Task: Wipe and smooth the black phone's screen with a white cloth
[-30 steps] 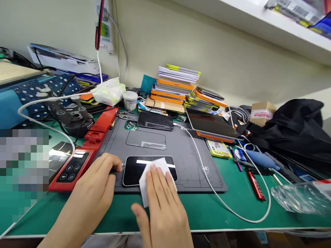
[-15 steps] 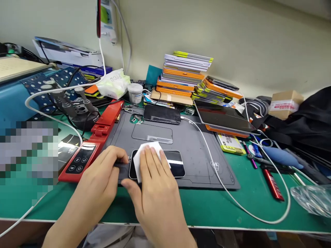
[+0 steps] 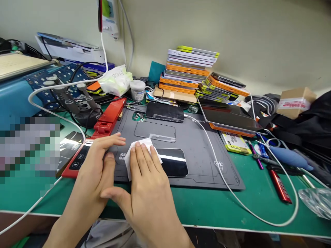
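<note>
A black phone [image 3: 173,162] lies screen up on the dark grey work mat [image 3: 207,151]. My right hand [image 3: 144,186] lies flat with fingers stretched out, pressing a white wipe [image 3: 139,146] onto the phone's left end. My left hand [image 3: 95,168] rests open just left of it, fingers extended over the mat's left edge and touching the red device [image 3: 103,131]. The wipe and my fingers hide the phone's left part.
A second black phone [image 3: 164,112] and a clear glass sheet [image 3: 155,132] lie farther back on the mat. A white cable [image 3: 232,193] crosses the green table. Stacked orange boxes [image 3: 188,72], a tablet [image 3: 230,119], tools [image 3: 276,179] and a black bag [image 3: 310,124] crowd the back and right.
My right hand has slid the wipe leftward across the phone, from its middle to its left end. My left hand has opened and shifted slightly. The view has tilted down.
</note>
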Tool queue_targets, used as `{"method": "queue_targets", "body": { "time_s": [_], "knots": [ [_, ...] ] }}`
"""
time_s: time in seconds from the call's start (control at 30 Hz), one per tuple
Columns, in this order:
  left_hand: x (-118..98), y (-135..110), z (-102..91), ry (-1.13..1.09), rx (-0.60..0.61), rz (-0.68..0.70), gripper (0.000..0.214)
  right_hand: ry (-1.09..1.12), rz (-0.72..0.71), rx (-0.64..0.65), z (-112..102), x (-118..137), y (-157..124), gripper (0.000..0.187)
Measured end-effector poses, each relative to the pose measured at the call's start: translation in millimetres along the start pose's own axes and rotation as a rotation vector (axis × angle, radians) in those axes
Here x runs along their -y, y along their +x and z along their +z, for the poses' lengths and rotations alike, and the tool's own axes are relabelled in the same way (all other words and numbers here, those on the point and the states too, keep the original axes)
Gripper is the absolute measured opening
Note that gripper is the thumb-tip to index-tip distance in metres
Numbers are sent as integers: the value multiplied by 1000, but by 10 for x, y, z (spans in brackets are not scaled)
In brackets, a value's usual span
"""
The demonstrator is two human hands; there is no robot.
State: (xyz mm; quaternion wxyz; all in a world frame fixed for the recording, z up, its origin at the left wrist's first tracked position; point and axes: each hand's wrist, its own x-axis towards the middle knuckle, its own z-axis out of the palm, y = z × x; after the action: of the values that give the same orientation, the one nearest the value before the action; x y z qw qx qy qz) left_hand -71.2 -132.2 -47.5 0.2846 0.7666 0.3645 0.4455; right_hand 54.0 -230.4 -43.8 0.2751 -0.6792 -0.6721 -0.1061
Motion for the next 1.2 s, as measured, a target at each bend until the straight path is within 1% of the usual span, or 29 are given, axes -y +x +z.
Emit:
{"method": "queue_targets", "body": {
  "time_s": [0.03,0.1,0.17,0.2,0.23,0.3,0.37,0.4,0.43,0.5,0.57,0.6,0.63,0.7,0.73,0.8,0.9,1.0,1.1,1.17,1.2],
  "knots": [
    [-11,-3,-6,-49,-23,-18,25,9,-8,-22,4,17,-9,91],
    [-38,-12,-13,-111,-48,-37,26,0,-36,-115,-2,41,-98,92],
    [-60,-20,-15,-118,-30,-52,29,-17,-51,-205,-15,49,-184,93],
    [-66,-22,-16,-116,-18,-59,31,-18,-53,-215,-22,49,-193,93],
    [-72,-23,-19,-121,-18,-64,32,-14,-50,-195,-27,49,-173,94],
    [-88,-24,-33,-144,-43,-101,30,1,-46,-86,-33,47,-69,95],
    [-117,-27,-55,-216,-70,-183,25,8,-40,9,-29,51,36,95],
    [-137,-30,-65,-264,-88,-232,24,11,-37,30,-25,60,58,94],
    [-158,-34,-72,-314,-105,-271,23,15,-35,25,-19,76,52,93],
    [-192,-41,-73,-390,-146,-301,23,22,-23,-68,-6,120,-26,93],
    [-207,-41,-56,-382,-162,-283,24,25,-4,-163,3,158,-113,95],
    [-207,-38,-44,-368,-157,-263,25,29,1,-176,4,169,-131,94],
    [-205,-34,-34,-351,-153,-246,27,33,4,-160,4,173,-126,93],
    [-198,-26,-21,-356,-151,-234,31,38,7,-59,0,164,-66,91],
    [-196,-24,-20,-374,-153,-241,32,36,13,-13,-5,154,-33,93],
    [-193,-23,-26,-420,-141,-269,36,23,23,33,-21,133,-16,97],
    [-176,-30,-36,-492,-106,-287,43,-17,-39,22,-54,105,-124,101],
    [-152,-38,-35,-486,-81,-280,46,-47,-92,30,-68,58,-170,95],
    [-151,-39,-38,-467,-77,-255,47,-57,-37,99,-58,6,-60,81],
    [-165,-42,-46,-464,-79,-253,47,-80,-12,115,-66,-23,-36,78],
    [-173,-45,-53,-450,-72,-260,47,-96,-26,111,-80,-39,-64,79]
  ]
}}
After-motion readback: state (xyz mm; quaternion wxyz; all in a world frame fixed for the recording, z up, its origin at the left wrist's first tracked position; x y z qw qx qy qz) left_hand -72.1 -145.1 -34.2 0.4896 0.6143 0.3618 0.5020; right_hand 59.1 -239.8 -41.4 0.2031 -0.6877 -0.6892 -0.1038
